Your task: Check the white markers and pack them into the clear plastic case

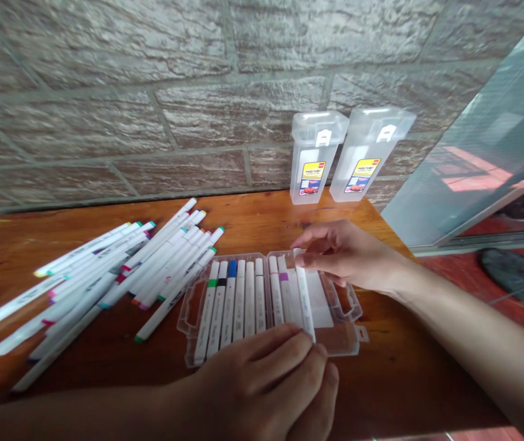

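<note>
Both hands are busy here: the right hand (349,257) pinches a marker (305,294) by its top end over the open case (347,311), the left hand (257,373) curled closed at its lower end, loose markers (87,288) off left.

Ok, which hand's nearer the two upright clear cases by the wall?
Right hand: it is over the open clear case, in front of the upright clear cases. The left hand is farther off, at the open case's near edge.
</note>
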`<state>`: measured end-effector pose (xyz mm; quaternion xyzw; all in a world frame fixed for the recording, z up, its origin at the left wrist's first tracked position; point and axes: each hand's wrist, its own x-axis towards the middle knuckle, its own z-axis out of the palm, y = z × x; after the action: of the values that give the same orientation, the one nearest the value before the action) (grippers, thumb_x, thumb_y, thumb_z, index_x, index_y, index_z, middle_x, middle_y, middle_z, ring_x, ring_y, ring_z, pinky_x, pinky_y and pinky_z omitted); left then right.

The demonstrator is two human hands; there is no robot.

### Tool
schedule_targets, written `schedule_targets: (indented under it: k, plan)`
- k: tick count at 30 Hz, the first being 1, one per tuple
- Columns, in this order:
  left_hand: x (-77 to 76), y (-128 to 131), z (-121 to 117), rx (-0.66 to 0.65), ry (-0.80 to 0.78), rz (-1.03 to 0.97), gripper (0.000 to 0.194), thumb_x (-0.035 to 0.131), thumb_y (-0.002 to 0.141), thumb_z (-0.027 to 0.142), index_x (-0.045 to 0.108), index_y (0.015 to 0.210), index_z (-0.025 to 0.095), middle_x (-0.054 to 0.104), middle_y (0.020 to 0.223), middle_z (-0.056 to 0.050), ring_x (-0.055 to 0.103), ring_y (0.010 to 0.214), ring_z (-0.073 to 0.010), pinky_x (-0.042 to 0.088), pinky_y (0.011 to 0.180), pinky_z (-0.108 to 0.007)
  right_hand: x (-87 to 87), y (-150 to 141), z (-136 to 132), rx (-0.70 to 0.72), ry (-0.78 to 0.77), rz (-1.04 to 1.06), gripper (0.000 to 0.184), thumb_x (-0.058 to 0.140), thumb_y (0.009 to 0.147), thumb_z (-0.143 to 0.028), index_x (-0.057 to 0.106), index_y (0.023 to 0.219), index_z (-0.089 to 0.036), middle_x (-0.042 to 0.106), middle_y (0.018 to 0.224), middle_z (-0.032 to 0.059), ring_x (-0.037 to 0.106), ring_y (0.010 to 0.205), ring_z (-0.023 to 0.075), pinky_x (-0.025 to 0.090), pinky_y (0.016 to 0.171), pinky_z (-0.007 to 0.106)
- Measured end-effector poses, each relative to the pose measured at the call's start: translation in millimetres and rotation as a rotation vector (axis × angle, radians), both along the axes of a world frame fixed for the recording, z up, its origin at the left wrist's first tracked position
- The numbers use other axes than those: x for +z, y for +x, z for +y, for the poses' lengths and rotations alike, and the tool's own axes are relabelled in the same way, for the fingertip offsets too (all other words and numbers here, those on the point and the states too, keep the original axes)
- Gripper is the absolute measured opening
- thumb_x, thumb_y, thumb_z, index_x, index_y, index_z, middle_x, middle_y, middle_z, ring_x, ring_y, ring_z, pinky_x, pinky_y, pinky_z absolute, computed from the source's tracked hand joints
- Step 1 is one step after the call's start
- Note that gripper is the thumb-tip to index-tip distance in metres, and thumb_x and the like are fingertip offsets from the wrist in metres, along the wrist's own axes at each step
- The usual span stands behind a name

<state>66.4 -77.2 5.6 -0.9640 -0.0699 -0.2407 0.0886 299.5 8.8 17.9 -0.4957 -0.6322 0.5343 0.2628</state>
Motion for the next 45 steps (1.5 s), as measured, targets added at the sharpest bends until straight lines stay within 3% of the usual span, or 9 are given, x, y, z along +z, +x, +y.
schedule_targets:
  k: [8,13,23,34,45]
  plan:
    - [-0.7,-2.3,3.3,0.028,0.054,0.049,0.035,0.048,0.100,0.010,0.075,0.123,0.009,0.078,0.123,-0.011,0.072,0.118,-0.0260,0.058,0.109,-0.040,-1.5,-4.9,-1.6,-0.020,0.009,0.001,0.027,0.080,0.079,-0.034,0.074,0.094,-0.013,0.063,0.063,-0.0030,0.043,0.043,0.0063,0.030,0.037,0.020]
    - [-7.0,2.1,3.1,0.068,0.061,-0.004,0.033,0.048,0.099,0.007,0.077,0.112,0.008,0.079,0.118,-0.012,0.074,0.111,-0.0237,0.057,0.109,-0.038,-7.4,-6.1,-3.6,-0.019,0.076,-0.028,0.023,0.079,0.081,-0.031,0.077,0.097,-0.014,0.070,0.074,0.0016,0.051,0.053,0.0085,0.031,0.042,0.021]
    - [-7.3,4.1,2.6,0.095,0.031,-0.017,0.032,0.049,0.097,0.007,0.079,0.107,0.009,0.080,0.111,-0.010,0.075,0.106,-0.0227,0.056,0.110,-0.036,-7.5,-10.3,-6.5,-0.055,0.077,-0.170,0.029,0.077,0.080,-0.031,0.081,0.103,-0.014,0.073,0.082,0.0043,0.050,0.053,0.0096,0.028,0.043,0.024]
    - [-9.5,7.4,6.3,0.086,0.022,-0.047,0.033,0.048,0.095,0.003,0.079,0.105,0.007,0.080,0.110,-0.012,0.076,0.106,-0.0239,0.057,0.111,-0.037,-7.0,-10.0,-6.2,-0.054,0.080,-0.257,0.032,0.077,0.081,-0.033,0.082,0.106,-0.013,0.068,0.072,0.0024,0.042,0.047,0.0084,0.023,0.041,0.025]
    - [-6.3,5.7,3.4,0.085,0.010,-0.051,0.032,0.047,0.094,0.002,0.077,0.104,0.005,0.080,0.107,-0.014,0.076,0.105,-0.0229,0.056,0.112,-0.037,-8.7,-6.2,-6.0,0.024,0.187,-0.318,0.028,0.076,0.086,-0.033,0.084,0.106,-0.016,0.068,0.069,0.0026,0.045,0.047,0.0100,0.026,0.041,0.026]
